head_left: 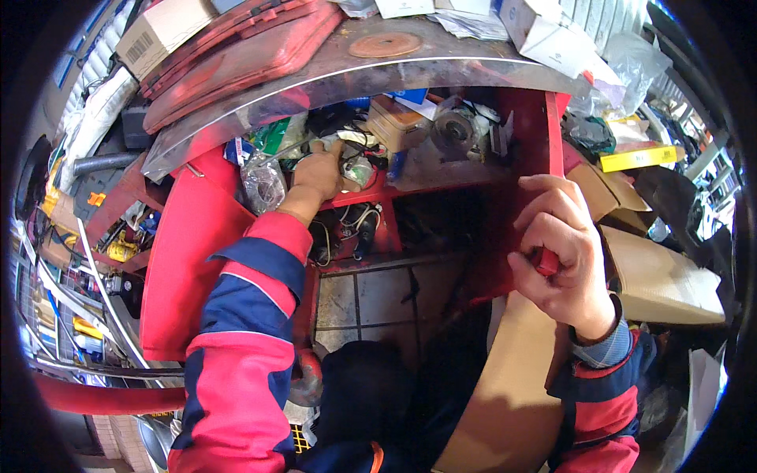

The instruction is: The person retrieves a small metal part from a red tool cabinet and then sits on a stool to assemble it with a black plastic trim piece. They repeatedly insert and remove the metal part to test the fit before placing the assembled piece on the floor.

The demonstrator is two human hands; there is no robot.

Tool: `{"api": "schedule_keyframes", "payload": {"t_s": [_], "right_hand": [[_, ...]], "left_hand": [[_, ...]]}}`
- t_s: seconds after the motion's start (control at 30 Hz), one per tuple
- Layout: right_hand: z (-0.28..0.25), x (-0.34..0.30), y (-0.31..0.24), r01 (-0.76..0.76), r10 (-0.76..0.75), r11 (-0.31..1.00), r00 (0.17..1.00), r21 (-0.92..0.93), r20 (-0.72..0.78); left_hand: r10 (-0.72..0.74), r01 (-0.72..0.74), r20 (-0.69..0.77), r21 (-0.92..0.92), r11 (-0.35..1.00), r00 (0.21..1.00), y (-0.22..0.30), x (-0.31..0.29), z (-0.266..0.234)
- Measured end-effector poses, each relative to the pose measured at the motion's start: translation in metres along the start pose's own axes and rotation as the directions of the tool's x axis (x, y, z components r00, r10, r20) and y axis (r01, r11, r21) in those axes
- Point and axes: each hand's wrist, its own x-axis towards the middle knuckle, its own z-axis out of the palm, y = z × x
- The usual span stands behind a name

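Observation:
My left hand [318,176] reaches into the upper shelf of a red cabinet [406,189], among jumbled small parts. Its fingers are apart, touching or hovering by a round, pale, plastic-wrapped item [359,171]; which of the two I cannot tell. Beside the wrist lies a clear plastic bag [262,183] with something round inside. My right hand [558,254] is raised at the cabinet's right side, its fingers curled round a red object [546,261]. Only the end of that object shows, and its kind is hidden by the hand.
Red cases [244,71] and a rusty disc [385,45] lie on the cabinet's metal top [315,75]. An orange-brown box [397,122] sits on the shelf. The red door [193,256] stands open at left. Cardboard [512,394] leans at right, near a yellow box [640,158].

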Motion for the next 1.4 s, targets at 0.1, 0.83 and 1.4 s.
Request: {"api": "schedule_keyframes", "payload": {"t_s": [0.1, 0.83, 1.4], "right_hand": [[0.001, -0.002, 0.003, 0.006, -0.006, 1.000, 1.000, 0.017, -0.005], [0.002, -0.003, 0.007, -0.003, 0.003, 1.000, 1.000, 0.008, 0.005], [0.006, -0.005, 0.012, 0.035, -0.033, 0.999, 0.998, 0.024, -0.061]], "left_hand": [[0.051, -0.050, -0.030, 0.014, 0.999, 0.998, -0.006, 0.001, -0.001], [-0.094, 0.091, 0.023, 0.120, 0.989, 0.995, 0.040, 0.039, -0.036], [0.141, -0.081, -0.321, 0.193, 0.978, 0.937, -0.010, 0.039, -0.031]]}}
